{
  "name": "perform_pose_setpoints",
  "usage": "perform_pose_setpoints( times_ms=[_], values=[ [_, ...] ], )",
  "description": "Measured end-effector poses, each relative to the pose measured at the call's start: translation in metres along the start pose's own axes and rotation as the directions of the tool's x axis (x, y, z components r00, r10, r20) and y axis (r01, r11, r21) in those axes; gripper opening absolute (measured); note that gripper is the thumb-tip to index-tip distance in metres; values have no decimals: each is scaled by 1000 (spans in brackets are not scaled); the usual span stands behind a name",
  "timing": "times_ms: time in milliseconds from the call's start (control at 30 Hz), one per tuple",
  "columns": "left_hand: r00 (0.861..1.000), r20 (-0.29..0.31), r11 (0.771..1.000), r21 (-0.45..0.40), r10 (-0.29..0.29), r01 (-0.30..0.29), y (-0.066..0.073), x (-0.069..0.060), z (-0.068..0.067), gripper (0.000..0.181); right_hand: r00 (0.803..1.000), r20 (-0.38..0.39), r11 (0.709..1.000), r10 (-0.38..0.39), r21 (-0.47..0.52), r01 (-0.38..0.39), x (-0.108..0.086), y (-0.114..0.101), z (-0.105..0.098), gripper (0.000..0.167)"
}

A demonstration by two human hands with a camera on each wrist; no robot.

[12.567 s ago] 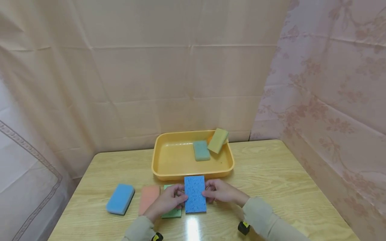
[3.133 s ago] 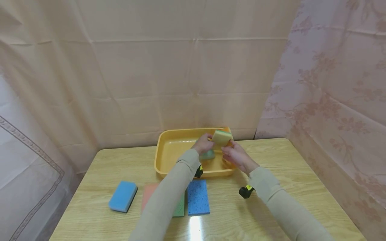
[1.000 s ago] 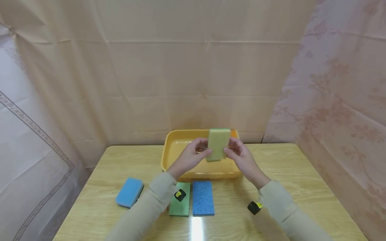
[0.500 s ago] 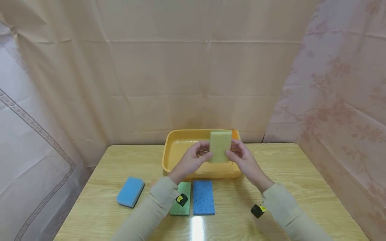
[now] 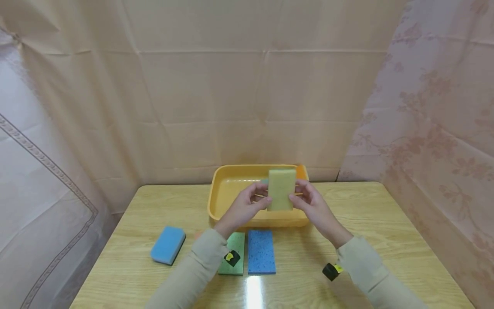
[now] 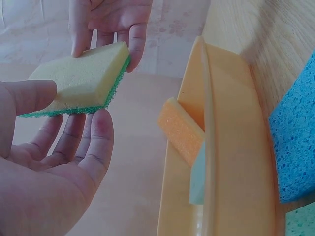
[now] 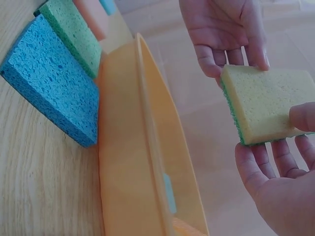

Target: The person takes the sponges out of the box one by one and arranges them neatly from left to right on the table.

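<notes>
Both hands hold one sponge (image 5: 281, 189), yellow with a green scouring layer beneath, above the yellow tray (image 5: 227, 222). My left hand (image 5: 244, 204) pinches its left edge, thumb on the yellow face and fingers under the green side in the left wrist view. On the opposite edge, my right hand (image 5: 314, 207) grips it the same way. Inside the tray, an orange sponge (image 6: 181, 132) leans on the wall beside a pale teal sponge (image 6: 198, 174); the held sponge and hands mostly hide them in the head view.
A speckled blue sponge (image 5: 261, 252) and a green sponge (image 5: 235, 242) lie in front of the tray. The left forearm mostly covers a pink sponge (image 7: 92, 17). A thick blue sponge (image 5: 168, 245) sits farther left on the wooden table (image 5: 386, 249). Curtains hang behind.
Since the oldest frame, the speckled blue sponge has been laid beside the green one and the yellow sponge taken from the tray. Over the last half second, the hands have barely moved.
</notes>
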State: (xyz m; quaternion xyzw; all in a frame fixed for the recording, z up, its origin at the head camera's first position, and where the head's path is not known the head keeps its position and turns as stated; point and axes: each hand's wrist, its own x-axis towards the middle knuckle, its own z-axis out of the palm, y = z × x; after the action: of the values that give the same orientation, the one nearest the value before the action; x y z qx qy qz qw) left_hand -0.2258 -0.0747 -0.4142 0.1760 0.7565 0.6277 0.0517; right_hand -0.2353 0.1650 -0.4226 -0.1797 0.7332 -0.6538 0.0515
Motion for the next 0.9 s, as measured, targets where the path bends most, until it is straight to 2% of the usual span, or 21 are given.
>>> perform_pose_setpoints(
  times_ms=[167,433,733,900],
  values=[
    [1000,16,1000,-4,-7,8,-4,-2,1,35,1000,18,1000,10,10,-10,-3,3,-1,52],
    [999,46,1000,19,-1,0,-10,-7,5,35,997,25,997,72,-17,-72,-10,7,-2,56],
    [996,86,993,120,-32,21,-14,-16,6,31,990,51,991,134,-37,-132,-17,11,-3,56],
    [993,112,984,179,-38,17,-17,-20,8,32,989,69,991,129,-45,-126,-22,16,-3,55]
  ],
)
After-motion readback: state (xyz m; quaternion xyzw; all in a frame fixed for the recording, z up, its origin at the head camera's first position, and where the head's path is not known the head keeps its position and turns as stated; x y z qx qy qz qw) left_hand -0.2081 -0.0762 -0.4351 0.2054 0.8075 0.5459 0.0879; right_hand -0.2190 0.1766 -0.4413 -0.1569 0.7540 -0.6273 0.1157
